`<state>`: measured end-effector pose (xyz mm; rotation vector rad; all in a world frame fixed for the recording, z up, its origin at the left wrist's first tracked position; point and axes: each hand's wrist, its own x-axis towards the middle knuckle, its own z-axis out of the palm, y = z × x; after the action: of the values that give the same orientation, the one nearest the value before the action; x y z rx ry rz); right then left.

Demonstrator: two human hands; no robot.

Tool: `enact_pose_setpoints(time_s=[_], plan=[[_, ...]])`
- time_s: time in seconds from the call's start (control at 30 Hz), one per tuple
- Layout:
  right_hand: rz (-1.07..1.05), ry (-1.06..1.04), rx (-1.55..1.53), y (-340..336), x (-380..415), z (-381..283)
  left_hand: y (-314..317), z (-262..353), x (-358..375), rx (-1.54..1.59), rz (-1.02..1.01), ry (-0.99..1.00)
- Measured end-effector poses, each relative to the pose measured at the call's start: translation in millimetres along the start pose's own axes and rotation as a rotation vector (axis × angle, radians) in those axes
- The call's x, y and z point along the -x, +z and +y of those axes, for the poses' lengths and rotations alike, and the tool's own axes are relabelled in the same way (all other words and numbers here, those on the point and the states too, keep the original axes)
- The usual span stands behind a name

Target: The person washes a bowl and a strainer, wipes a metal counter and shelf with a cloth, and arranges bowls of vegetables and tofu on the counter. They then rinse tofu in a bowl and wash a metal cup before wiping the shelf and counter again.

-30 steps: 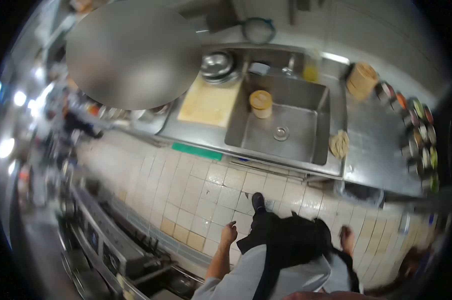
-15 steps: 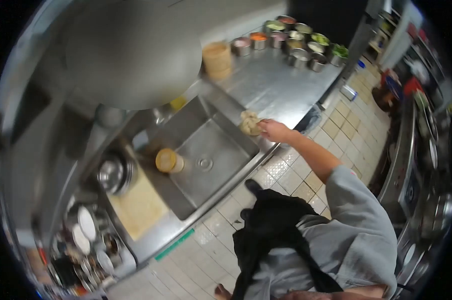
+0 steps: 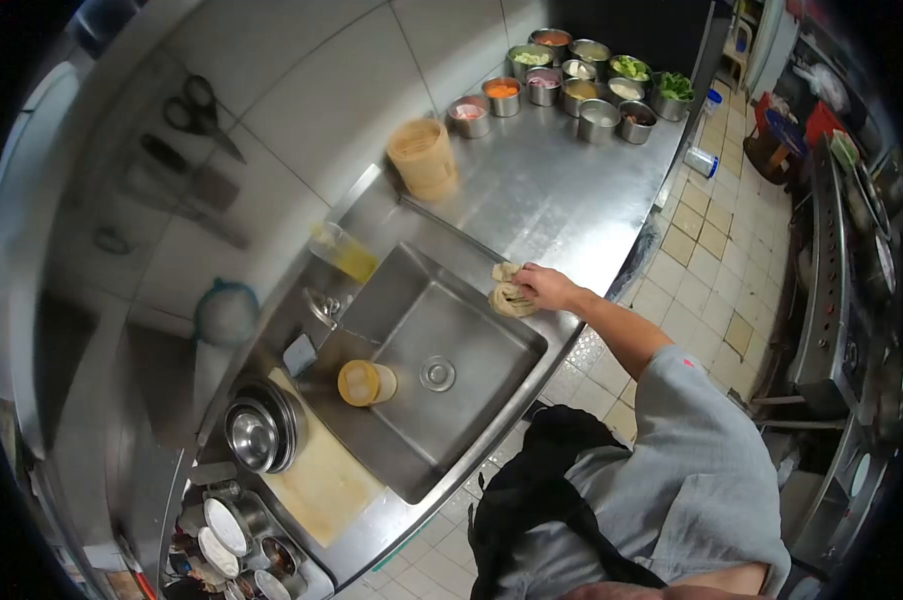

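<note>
My right hand (image 3: 544, 287) is closed around a crumpled beige cloth (image 3: 513, 301) at the sink's right rim, beside the steel counter (image 3: 562, 205). Part of the cloth hangs over the sink's edge. Below it is the steel sink (image 3: 472, 400), with a round drain (image 3: 438, 373) in its floor. A tub with a yellow rim (image 3: 366, 383) stands inside the sink at the left. My left hand is out of the picture.
Several steel pots of chopped vegetables (image 3: 599, 121) stand at the counter's back, near a bamboo-like round container (image 3: 422, 160). Left of the sink are steel bowls (image 3: 254, 437) and a cutting board (image 3: 322, 485). Scissors (image 3: 200, 108) hang on the wall. A stove (image 3: 822, 300) lines the right.
My view has swung, bringing the wall tools into sight as the large grey blur at upper left went away. The cloth stays in my right hand. Fingers at the bottom edge have left the picture.
</note>
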<state>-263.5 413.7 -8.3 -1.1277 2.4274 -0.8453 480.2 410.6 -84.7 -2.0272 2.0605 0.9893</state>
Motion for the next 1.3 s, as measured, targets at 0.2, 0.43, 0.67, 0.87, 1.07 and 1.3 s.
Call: enact_pose_setpoints(time_s=[0.2,0.43,0.67,0.87,1.07,1.3], plan=[[0.140,-0.178,-0.729,40,4,-6,-67,-1,-27,-0.085,0.240,0.308],[0.093,-0.346,-0.615,26,44,-145,-262,197,-10,0.161,0.350,0.466],[-0.074,-0.723,-0.377,101,132,-377,-266,120,-47,0.431,0.281,0.601],[-0.371,-0.961,-0.399,172,209,-518,-189,49,-96,0.431,0.238,0.643],[-0.582,-0.938,-0.393,201,221,-567,-251,56,-75,2.129,-0.585,0.231],[-0.470,-0.848,-0.462,210,168,-560,-372,56,-124,1.706,0.126,0.417]])
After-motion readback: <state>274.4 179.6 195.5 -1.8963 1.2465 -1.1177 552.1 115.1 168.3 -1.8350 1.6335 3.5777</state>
